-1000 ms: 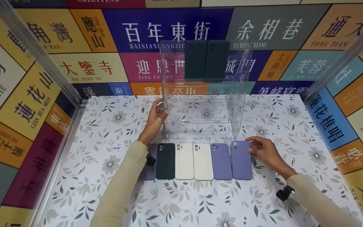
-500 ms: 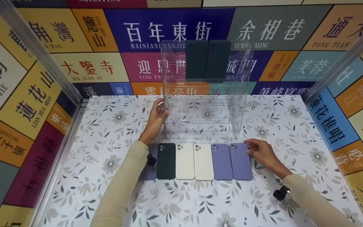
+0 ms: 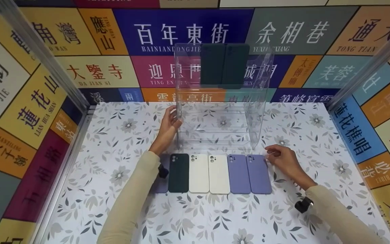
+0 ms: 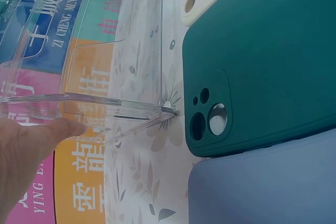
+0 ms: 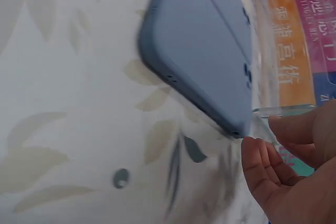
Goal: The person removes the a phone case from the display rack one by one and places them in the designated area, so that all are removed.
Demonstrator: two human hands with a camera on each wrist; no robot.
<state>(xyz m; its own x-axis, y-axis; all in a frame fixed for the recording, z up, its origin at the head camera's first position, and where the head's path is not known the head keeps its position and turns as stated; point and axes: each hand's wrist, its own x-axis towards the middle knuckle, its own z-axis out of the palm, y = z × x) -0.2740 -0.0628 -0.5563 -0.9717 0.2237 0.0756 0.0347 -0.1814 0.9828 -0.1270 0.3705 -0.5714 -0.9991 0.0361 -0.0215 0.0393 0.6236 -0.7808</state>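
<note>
My left hand [image 3: 168,130] holds the left side wall of a clear acrylic display rack [image 3: 256,122], with its thumb along the wall's edge in the left wrist view. Two dark green phone cases [image 3: 212,64] stand on the rack's top tier. In front lies a row of phone cases: a dark green case [image 3: 179,173], two white cases [image 3: 199,173] and two purple cases [image 3: 239,173]. One more purple case [image 3: 161,183] is partly hidden under my left wrist. My right hand [image 3: 284,161] hovers loosely curled by the rightmost case, fingertips right at its corner in the right wrist view, thumb apart.
A white table [image 3: 113,203] with a grey leaf and flower print bears everything. Panels with coloured street-name signs [image 3: 181,30] rise behind and at both sides, with metal posts [image 3: 361,64] at the corners.
The rightmost purple case has been lowered from a slight tilt to flat in the row. My right hand has let go of it and drawn slightly away. My left hand stays on the rack.
</note>
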